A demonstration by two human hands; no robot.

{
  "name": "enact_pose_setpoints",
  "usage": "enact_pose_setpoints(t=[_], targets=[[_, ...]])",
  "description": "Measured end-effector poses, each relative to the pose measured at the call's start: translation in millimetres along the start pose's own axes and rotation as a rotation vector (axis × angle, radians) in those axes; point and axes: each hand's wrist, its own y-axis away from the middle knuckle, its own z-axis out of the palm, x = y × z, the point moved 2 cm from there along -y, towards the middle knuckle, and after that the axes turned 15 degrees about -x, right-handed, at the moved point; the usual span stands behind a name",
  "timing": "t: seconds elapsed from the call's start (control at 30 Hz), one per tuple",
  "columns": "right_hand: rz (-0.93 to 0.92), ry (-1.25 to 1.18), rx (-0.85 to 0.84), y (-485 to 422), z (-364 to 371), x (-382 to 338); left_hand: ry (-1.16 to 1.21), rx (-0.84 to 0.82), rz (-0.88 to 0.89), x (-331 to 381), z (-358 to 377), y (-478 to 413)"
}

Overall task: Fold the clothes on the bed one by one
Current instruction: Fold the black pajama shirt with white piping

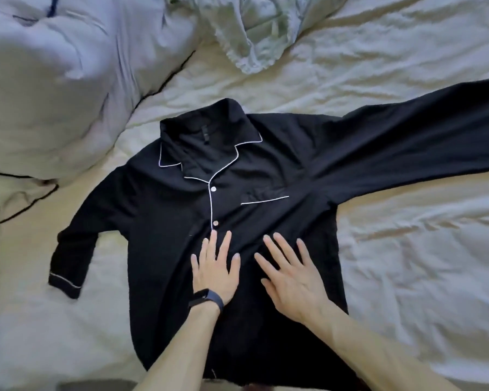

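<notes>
Left hand (pixel 213 273) and right hand (pixel 290 280), fingers spread flat, press a black pyjama shirt (pixel 158 198) on the bed (pixel 407 249). Crumpled green fabric (pixel 254 29), possibly clothing, lies at the far edge, with a pillow (pixel 54 80) in the far-left corner.

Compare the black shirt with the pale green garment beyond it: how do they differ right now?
The black shirt lies spread flat, front up; the pale green garment is a crumpled heap. The left hand and right hand rest flat on the black shirt; nothing touches the pale green garment. Both lie unfolded on the white bedding.
</notes>
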Motion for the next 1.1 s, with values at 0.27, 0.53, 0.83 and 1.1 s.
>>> enact_pose_setpoints(t=[0.27, 0.53, 0.83, 1.1], targets=[[0.178, -0.028, 0.038, -43, 20, -104, 0.211, 0.058, 0.269, -108, -2, 15], [0.096, 0.105, 0.096, -141, 25, -210, 0.385, 0.321, -0.116, -338, -30, -24], [0.196, 0.125, -0.161, -243, 46, -289, 0.513, 0.205, -0.353, -523, -68, -88], [0.293, 0.119, -0.355, -248, 19, -297, 0.497, 0.591, -0.118, -544, -138, -73]])
